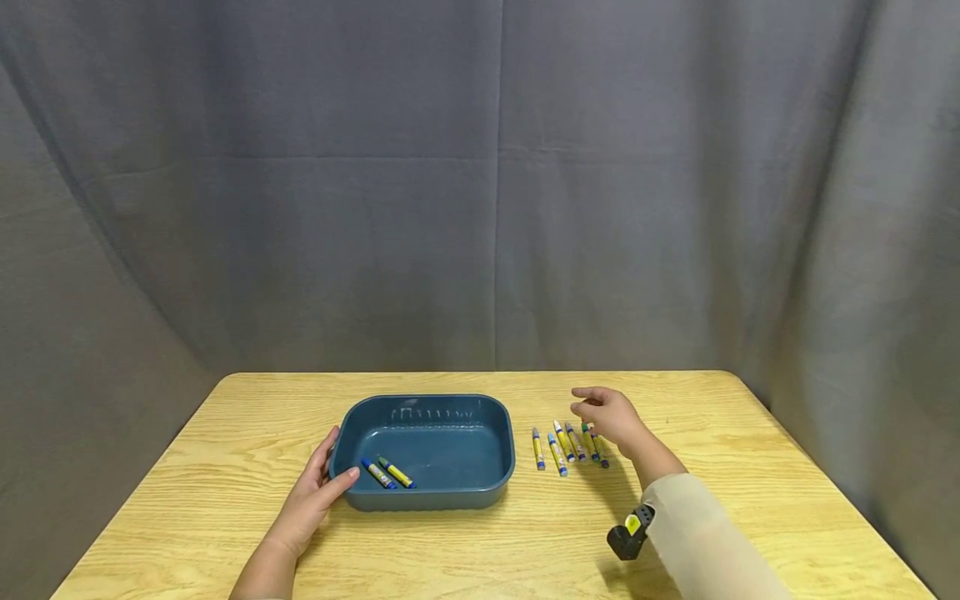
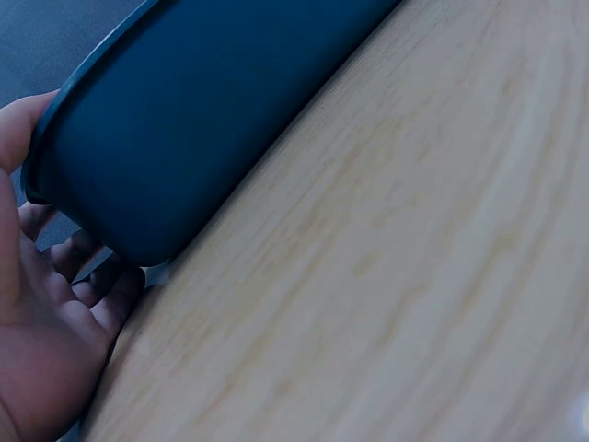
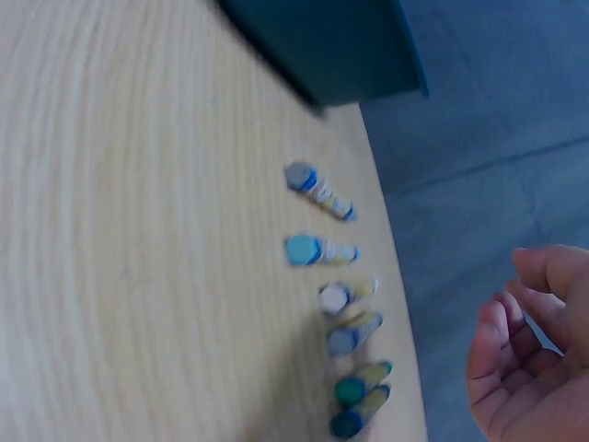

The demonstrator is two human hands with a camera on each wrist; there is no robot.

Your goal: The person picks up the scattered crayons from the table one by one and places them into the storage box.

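A dark blue plastic tub (image 1: 435,498) stands on the wooden table (image 1: 225,467), with two markers (image 1: 387,473) lying in its front left part. My left hand (image 1: 315,492) holds the tub's front left corner, thumb on the front wall and fingers round the left side; the left wrist view shows the hand (image 2: 46,350) cupping the tub (image 2: 184,120). Several markers (image 1: 566,446) lie in a row right of the tub. My right hand (image 1: 603,412) hovers just above them, fingers loosely curled and holding nothing. The right wrist view shows the row of markers (image 3: 336,295) beside that hand (image 3: 529,359).
A grey curtain (image 1: 480,183) hangs behind and beside the table. The table's far edge runs just behind the tub and markers. A small black wrist camera (image 1: 630,533) sits on my right forearm.
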